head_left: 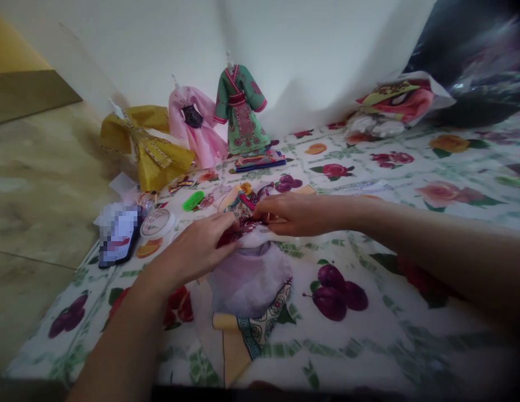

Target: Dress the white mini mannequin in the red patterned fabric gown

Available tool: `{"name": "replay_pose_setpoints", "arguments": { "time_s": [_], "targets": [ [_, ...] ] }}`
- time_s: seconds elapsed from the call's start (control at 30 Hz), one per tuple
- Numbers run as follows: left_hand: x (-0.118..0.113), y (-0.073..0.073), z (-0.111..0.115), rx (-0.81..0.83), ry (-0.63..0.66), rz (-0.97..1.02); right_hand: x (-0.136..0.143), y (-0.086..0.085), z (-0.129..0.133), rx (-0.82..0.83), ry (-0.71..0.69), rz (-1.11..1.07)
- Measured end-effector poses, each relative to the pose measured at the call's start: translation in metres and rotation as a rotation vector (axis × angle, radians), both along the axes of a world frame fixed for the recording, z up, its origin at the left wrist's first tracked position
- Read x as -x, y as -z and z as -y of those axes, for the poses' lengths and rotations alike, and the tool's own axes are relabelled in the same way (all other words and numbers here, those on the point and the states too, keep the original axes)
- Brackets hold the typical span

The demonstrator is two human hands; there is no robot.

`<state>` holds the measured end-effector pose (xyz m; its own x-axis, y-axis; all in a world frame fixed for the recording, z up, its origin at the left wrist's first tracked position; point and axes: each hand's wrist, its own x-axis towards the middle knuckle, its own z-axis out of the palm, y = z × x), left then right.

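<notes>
A small doll dress [253, 279] lies in front of me on the flowered tablecloth. It has a patterned upper part, a dark red middle and a sheer lavender skirt, with a patterned border at its lower edge. My left hand [201, 245] is closed at the dress's dark red middle, thumb and fingers pinching the cloth from the left. From the right, my right hand [291, 213] has its fingertips pressed together on the same part, just beyond the left fingers. Its fingers partly hide the cloth. Beneath the dress lie pieces of tan paper or card [234, 354].
Yellow [151, 148], pink [199, 125] and green [243, 111] doll dresses stand by the wall, with folded cloth [262, 160] below the green one. Left are a phone [120, 237], a round white container [158, 223] and a green oval object [193, 200]. A bag of fabric [400, 103] sits back right.
</notes>
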<state>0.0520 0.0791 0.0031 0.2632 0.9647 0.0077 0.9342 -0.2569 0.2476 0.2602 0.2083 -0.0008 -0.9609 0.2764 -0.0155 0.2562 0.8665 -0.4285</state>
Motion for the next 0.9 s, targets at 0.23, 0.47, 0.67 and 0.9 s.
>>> {"name": "replay_pose_setpoints", "arguments": {
  "time_s": [0.23,0.47,0.67,0.9],
  "targets": [
    [-0.004,-0.002,0.000,-0.046,0.056,0.048,-0.004,-0.016,0.009,-0.086,-0.050,-0.082],
    [-0.013,-0.015,0.005,-0.135,0.080,0.156,-0.003,-0.009,0.004,-0.043,-0.077,-0.086],
    [-0.007,-0.010,0.002,-0.096,0.025,0.122,-0.003,-0.008,0.004,-0.071,-0.070,-0.055],
    [-0.004,-0.007,0.001,-0.038,0.087,0.096,0.000,-0.003,0.004,-0.061,-0.070,-0.071]
  ]
}}
